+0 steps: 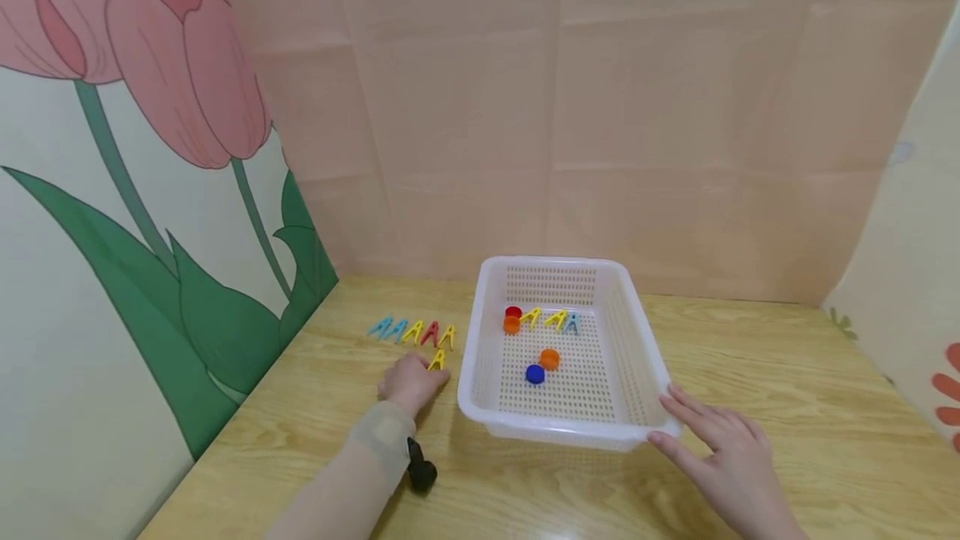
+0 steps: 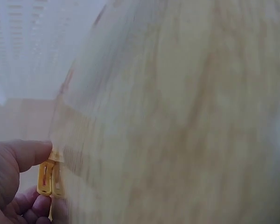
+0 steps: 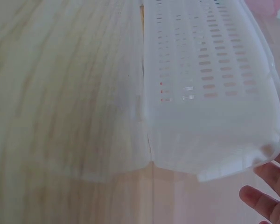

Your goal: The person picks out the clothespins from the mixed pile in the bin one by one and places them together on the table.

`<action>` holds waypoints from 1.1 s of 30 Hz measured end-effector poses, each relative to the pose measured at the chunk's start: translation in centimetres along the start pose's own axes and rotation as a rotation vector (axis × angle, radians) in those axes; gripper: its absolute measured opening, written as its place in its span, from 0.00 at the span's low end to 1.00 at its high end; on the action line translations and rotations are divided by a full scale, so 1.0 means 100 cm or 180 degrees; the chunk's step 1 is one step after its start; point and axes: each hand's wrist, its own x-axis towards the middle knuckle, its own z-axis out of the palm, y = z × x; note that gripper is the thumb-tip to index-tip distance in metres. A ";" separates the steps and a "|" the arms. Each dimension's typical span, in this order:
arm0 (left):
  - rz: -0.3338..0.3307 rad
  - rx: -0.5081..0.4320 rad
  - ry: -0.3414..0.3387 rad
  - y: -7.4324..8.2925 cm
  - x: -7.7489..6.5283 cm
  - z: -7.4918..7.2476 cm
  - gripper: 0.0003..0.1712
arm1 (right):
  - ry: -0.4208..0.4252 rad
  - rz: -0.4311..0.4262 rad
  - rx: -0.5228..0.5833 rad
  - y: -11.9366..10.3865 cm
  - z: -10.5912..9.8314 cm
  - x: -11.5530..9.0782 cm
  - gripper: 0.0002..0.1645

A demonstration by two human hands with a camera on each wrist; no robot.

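Observation:
A yellow clothespin (image 1: 437, 359) is pinched between the thumb and fingers of my left hand (image 1: 411, 382), low over the table left of the basket. In the left wrist view the thumb lies across the top of this clothespin (image 2: 45, 178), with fingertips beneath. At the near right corner of a white perforated plastic basket (image 1: 566, 422), my right hand (image 1: 723, 444) holds the rim, thumb on the front side and fingers along the right side. The right wrist view shows some of its fingers (image 3: 263, 200) spread outside the basket wall.
Beyond the left hand, a row of blue, yellow and red clothespins (image 1: 414, 331) lies on the wooden table (image 1: 750, 357). Inside the basket are yellow clothespins (image 1: 557, 319), a light blue clothespin (image 1: 572, 322), and red, orange and blue round caps (image 1: 535, 373). A papered wall (image 1: 600, 107) stands behind.

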 end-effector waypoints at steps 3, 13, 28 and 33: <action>0.0016 -0.0065 -0.0025 -0.001 0.001 0.000 0.26 | 0.0006 0.0004 -0.0007 0.000 0.000 0.000 0.31; -0.0034 -0.0530 -0.0110 -0.003 0.001 -0.015 0.31 | 0.0051 -0.0026 0.0000 -0.001 0.002 0.000 0.31; 0.0145 -0.2053 -0.0266 0.028 0.005 -0.068 0.35 | 0.0065 -0.0043 0.0006 -0.003 0.000 0.001 0.31; 0.0343 -0.2155 -0.0325 0.052 0.003 -0.080 0.32 | 0.0119 -0.0080 -0.0054 -0.002 0.001 0.000 0.31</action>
